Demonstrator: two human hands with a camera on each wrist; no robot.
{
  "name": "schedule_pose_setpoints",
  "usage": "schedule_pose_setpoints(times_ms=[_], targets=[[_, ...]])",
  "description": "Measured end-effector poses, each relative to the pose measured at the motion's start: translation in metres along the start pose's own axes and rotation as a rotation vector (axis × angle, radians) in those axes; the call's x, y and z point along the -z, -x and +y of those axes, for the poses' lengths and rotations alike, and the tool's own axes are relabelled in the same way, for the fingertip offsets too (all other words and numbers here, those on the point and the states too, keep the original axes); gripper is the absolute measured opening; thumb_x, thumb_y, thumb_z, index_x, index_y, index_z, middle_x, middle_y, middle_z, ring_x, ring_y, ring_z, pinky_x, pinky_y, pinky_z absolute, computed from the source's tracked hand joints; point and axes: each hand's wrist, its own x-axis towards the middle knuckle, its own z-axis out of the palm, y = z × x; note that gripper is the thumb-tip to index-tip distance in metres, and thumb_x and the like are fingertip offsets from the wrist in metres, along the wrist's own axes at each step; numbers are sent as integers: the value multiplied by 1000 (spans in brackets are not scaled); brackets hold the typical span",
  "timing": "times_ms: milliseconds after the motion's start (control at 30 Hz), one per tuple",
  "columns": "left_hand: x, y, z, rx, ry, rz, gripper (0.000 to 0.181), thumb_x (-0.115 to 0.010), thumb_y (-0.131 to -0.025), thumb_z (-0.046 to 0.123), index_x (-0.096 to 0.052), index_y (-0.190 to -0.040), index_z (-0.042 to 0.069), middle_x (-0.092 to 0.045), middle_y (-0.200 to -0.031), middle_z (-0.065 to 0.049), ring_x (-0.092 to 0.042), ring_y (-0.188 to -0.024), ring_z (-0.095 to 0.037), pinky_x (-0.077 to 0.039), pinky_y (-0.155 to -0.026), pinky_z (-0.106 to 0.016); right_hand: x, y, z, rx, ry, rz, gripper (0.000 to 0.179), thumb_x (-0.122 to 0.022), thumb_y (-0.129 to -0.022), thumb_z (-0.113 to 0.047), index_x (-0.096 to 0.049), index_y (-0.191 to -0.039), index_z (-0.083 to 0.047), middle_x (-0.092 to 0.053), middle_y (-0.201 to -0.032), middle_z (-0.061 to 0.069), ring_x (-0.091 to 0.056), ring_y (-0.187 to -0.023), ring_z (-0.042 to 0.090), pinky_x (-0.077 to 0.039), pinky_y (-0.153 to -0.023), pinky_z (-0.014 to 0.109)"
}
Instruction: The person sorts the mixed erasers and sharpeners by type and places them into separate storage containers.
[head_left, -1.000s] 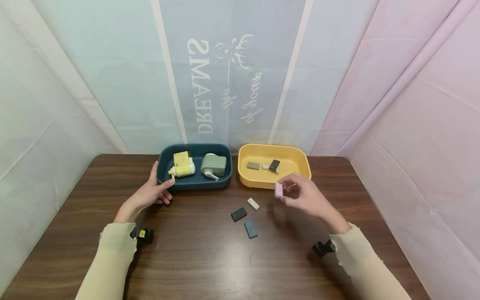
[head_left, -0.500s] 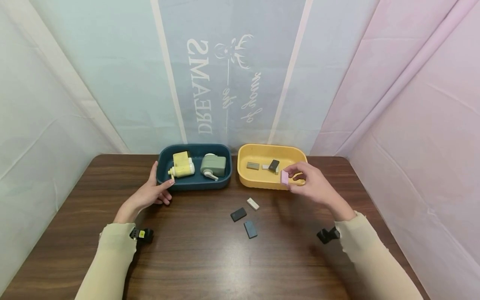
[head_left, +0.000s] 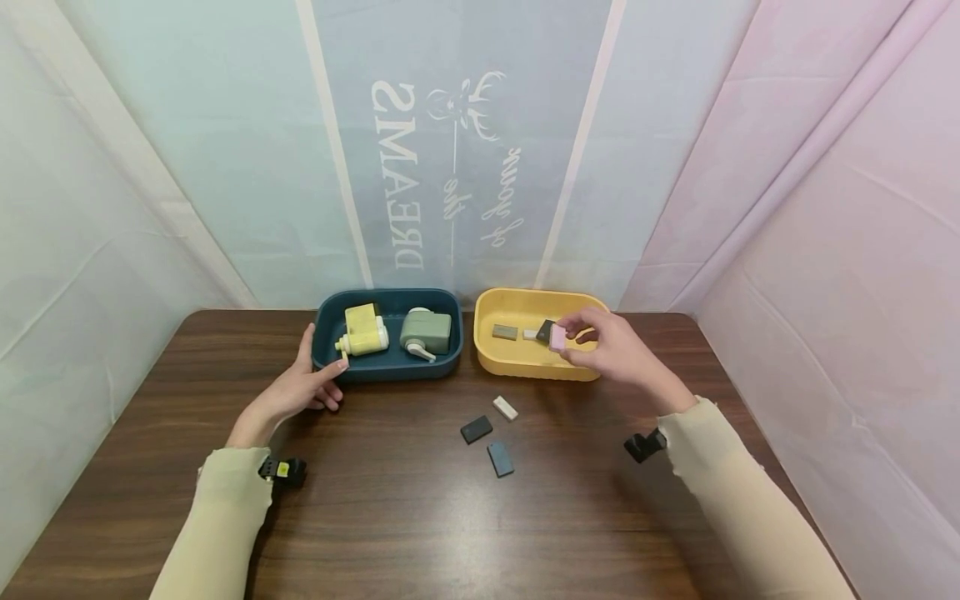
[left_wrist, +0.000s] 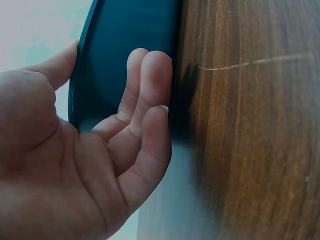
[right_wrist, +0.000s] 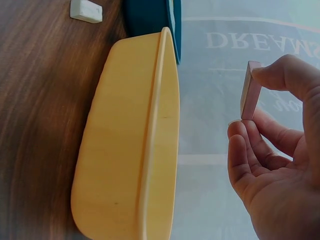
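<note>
My right hand [head_left: 613,350] pinches a small pink rectangular block [head_left: 557,337] between thumb and fingertips, over the right part of the yellow bin [head_left: 525,367]. In the right wrist view the pink block [right_wrist: 250,91] stands on edge, apart from the yellow bin [right_wrist: 120,125]. Inside that bin lie an olive block [head_left: 505,332], a white block [head_left: 530,334] and a black block [head_left: 545,331], the last partly hidden. At the left corner of the dark blue bin [head_left: 397,372] rests my left hand [head_left: 296,390], thumb touching the rim, index finger extended along its side, other fingers loosely bent.
A yellow pump bottle [head_left: 366,330] and a green pump bottle [head_left: 429,332] lie in the blue bin. On the brown table [head_left: 375,517], before the bins, lie a white block [head_left: 506,408], a black block [head_left: 476,429] and a blue-grey block [head_left: 500,459]. Curtains rise behind.
My right hand has carried the pink block from the yellow bin's front edge up over its inside, first rightward, then back left. The left hand has stayed in place.
</note>
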Motion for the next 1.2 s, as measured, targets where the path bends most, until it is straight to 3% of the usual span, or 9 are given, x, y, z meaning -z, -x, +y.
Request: schedule_pose_setpoints(times_ms=[600, 1200], targets=[[-1, 1, 0, -13, 15, 0, 99, -50, -104, 44, 39, -146, 34, -69, -81, -14, -70, -72, -29, -52, -72, -40, 2, -42, 4, -141, -26, -92, 43, -78, -85, -19, -65, -122, -2, -65, -108, 13, -60, -105, 33, -48, -94, 47], [-3, 0, 2, 5, 22, 7, 98, -49, -105, 40, 39, -147, 31, -69, -80, -14, -70, -71, -28, -53, -71, -39, -7, -75, 24, -203, 37, -161, 44, -78, -83, -22, -66, -120, -2, -66, -107, 11, -61, -101, 26, -47, -88, 42]])
